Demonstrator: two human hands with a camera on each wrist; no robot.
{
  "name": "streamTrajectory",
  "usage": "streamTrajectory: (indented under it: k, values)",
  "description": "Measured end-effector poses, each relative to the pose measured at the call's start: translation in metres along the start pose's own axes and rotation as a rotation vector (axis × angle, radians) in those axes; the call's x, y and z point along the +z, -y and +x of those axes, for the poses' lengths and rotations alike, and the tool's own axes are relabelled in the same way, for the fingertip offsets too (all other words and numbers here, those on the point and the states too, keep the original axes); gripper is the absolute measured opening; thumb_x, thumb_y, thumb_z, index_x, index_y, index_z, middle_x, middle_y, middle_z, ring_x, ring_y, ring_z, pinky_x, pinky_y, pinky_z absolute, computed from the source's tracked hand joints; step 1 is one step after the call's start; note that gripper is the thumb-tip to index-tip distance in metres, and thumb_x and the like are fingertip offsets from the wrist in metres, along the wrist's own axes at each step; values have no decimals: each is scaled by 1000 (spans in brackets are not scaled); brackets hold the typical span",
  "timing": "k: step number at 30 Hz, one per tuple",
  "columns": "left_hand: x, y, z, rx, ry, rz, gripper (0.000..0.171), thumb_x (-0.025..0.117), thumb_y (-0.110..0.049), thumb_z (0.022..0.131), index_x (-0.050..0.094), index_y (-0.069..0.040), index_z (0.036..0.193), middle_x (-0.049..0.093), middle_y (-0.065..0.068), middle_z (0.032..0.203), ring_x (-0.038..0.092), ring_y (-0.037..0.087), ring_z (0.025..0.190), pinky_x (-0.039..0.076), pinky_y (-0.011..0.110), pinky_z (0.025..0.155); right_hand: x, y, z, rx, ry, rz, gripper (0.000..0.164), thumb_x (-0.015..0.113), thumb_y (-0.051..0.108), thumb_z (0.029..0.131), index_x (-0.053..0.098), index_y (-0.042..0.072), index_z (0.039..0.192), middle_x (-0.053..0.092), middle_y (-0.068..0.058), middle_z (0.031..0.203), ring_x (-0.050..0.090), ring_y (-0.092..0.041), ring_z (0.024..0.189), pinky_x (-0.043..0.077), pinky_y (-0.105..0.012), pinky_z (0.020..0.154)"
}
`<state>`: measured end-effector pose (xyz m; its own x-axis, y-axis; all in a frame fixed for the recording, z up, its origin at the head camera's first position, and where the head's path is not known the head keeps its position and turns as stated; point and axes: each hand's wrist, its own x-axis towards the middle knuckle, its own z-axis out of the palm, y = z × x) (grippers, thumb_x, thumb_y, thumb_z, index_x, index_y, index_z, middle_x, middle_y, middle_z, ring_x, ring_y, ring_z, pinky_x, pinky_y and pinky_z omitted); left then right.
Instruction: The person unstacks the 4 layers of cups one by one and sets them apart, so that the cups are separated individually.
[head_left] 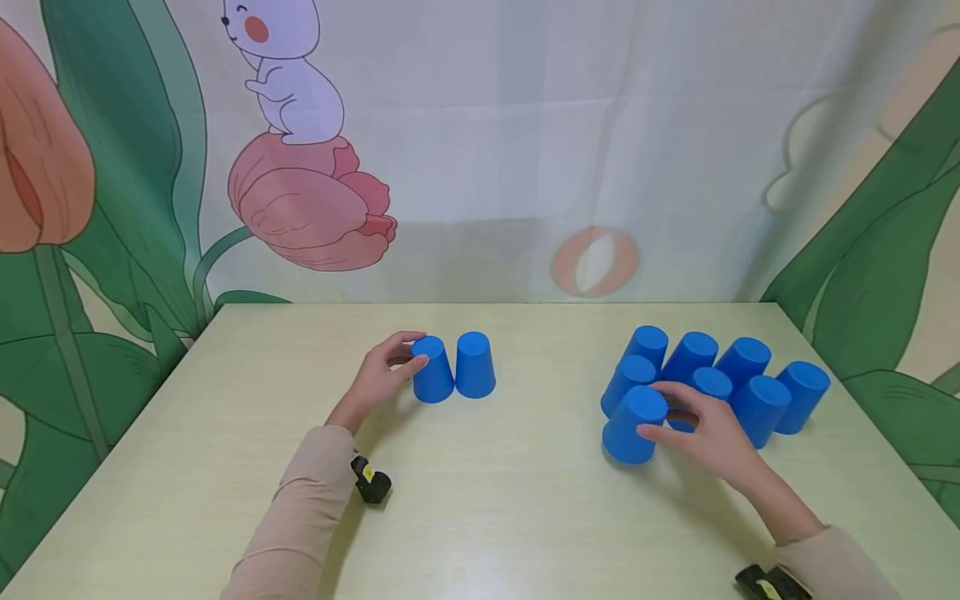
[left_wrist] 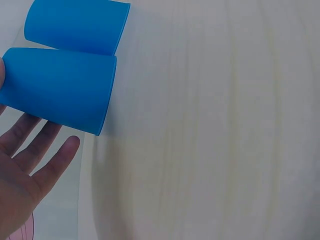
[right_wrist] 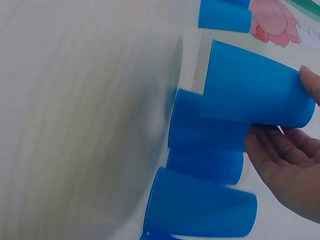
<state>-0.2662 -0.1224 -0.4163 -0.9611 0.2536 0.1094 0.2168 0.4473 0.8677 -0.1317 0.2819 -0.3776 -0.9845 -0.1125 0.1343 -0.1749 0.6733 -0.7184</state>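
In the head view, two blue cups stand upside down side by side at the left centre of the table. My left hand (head_left: 382, 372) holds the left cup (head_left: 432, 371) between thumb and fingers; this cup leans slightly and meets the right cup (head_left: 475, 365) near its rim. On the right, my right hand (head_left: 708, 433) pinches an upside-down blue cup (head_left: 632, 427) at the front of a group. In the right wrist view that held cup (right_wrist: 255, 85) appears slightly raised off the table. Its neighbours, such as the rightmost cup (head_left: 804, 396), also stand upside down.
Several blue cups, among them one at the back (head_left: 744, 360), crowd together beside my right hand. The pale wooden table (head_left: 495, 500) reaches back to a printed curtain (head_left: 465, 167). Black wrist devices sit near the left sleeve (head_left: 371, 481) and right sleeve (head_left: 832, 562).
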Motion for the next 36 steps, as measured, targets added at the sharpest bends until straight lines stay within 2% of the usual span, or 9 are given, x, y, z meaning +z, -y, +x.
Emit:
streamTrajectory:
  k: [18,24,27,29,32,35,36]
  values:
    - [0,-4,-1,-17,6,-10,45,57,-29,90,45,-16,132,51,15,126,49,33,114,41,48,93,-24,-23,-19,49,-8,-47,58,67,30,83,46,-2,127,54,-21,119,56,-33,99,48,-44,83]
    - [0,-4,-3,-7,6,-9,47,56,-31,90,44,-15,133,50,15,127,48,33,115,41,48,93,-31,-29,-25,72,-13,-59,61,66,28,84,42,-6,129,51,-27,120,54,-39,103,46,-47,83]
    - [0,-4,-3,-8,5,-9,48,56,-32,90,44,-16,133,50,15,128,48,33,115,40,49,94,-35,-35,-28,80,-24,-66,61,67,27,84,42,-6,129,50,-28,121,53,-40,103,48,-45,82]
    - [-1,-3,-3,-10,7,-12,48,56,-33,90,44,-16,133,50,15,128,47,33,115,40,49,94,-38,-38,-30,83,-36,-74,60,67,27,83,43,-6,128,50,-27,121,55,-36,101,50,-40,79]
    - [0,-2,-2,-10,8,-15,48,56,-33,90,44,-16,133,50,15,128,47,33,116,40,49,94,-41,-43,-34,83,-54,-75,58,67,26,83,45,-4,127,51,-26,120,58,-16,95,52,-26,75]
    - [0,0,-1,-10,9,-17,48,56,-33,90,44,-16,133,50,15,128,47,33,116,39,49,94,-44,-48,-37,91,-66,-75,58,68,27,83,45,-5,126,52,-25,119,58,-14,93,49,-16,72]
    - [0,1,0,-12,9,-16,48,56,-33,90,44,-16,133,50,15,128,47,33,116,39,49,94,-46,-50,-38,99,-65,-74,59,67,27,83,44,-5,127,51,-26,120,58,-18,95,50,-18,72]
